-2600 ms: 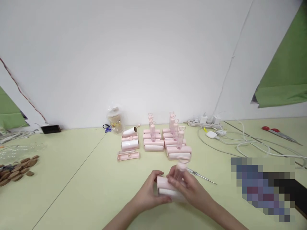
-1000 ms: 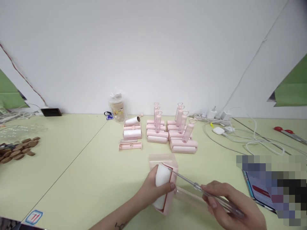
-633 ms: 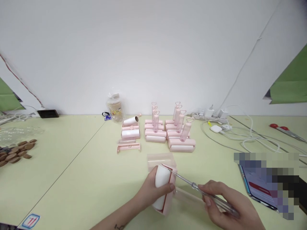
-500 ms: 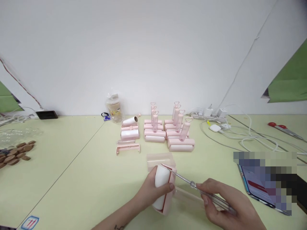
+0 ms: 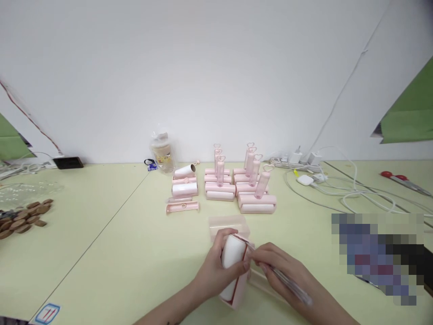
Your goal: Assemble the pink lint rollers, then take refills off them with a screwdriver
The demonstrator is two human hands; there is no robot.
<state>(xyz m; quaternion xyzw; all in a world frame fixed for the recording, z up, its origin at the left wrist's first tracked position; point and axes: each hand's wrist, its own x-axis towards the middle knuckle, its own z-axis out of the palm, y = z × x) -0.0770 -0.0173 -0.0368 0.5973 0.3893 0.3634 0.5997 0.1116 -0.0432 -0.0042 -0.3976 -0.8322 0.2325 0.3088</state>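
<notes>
My left hand (image 5: 214, 270) is wrapped round a pink lint roller head (image 5: 234, 253), its white roll facing up and its thumb across the front. The roller is tilted, with a reddish-brown strip along the edge of its pink frame. My right hand (image 5: 287, 273) grips a slim screwdriver (image 5: 291, 286) with a clear handle, fingers close to the roller's upper right edge. The screwdriver's tip is hard to make out there. Behind the roller lies a translucent pink cover (image 5: 227, 225), and another clear piece (image 5: 265, 285) shows partly beneath my right hand.
Several pink lint rollers with heart-topped handles (image 5: 257, 203) stand in two rows. Left of them lie loose roller parts (image 5: 184, 189) and a bagged cup (image 5: 164, 153). White cables (image 5: 358, 194) and scissors (image 5: 402, 178) are on the right; brown wooden pieces (image 5: 25, 216) lie far left.
My right hand has moved left and up, close against the roller, with its fingers nearer the screwdriver's tip. My left hand still holds the roller, shifted slightly right in view.
</notes>
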